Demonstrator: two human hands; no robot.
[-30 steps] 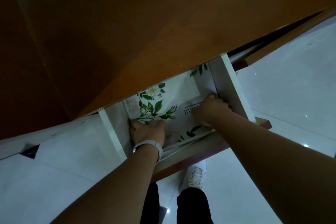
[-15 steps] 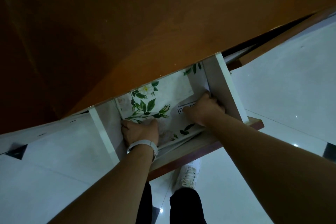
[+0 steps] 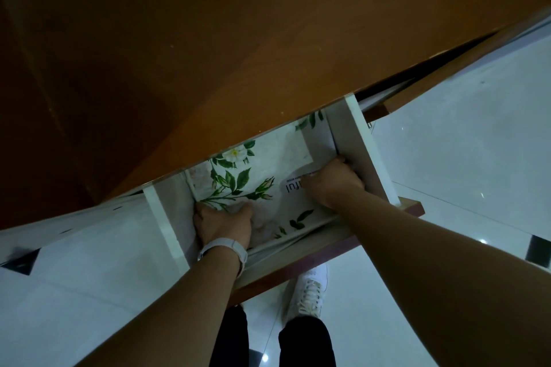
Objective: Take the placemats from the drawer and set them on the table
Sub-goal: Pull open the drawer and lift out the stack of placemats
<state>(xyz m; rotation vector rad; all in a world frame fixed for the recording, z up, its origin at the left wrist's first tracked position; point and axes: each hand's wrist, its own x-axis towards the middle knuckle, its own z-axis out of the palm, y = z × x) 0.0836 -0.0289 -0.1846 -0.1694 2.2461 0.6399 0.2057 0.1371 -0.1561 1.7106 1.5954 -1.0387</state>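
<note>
Since a moment ago little has moved: the left hand point(image 3: 222, 222) and right hand point(image 3: 332, 183) stay curled over the floral placemats point(image 3: 253, 176) at the front corners of the open drawer point(image 3: 357, 143) under the counter point(image 3: 238, 39), so lift both sides evenly.
</note>
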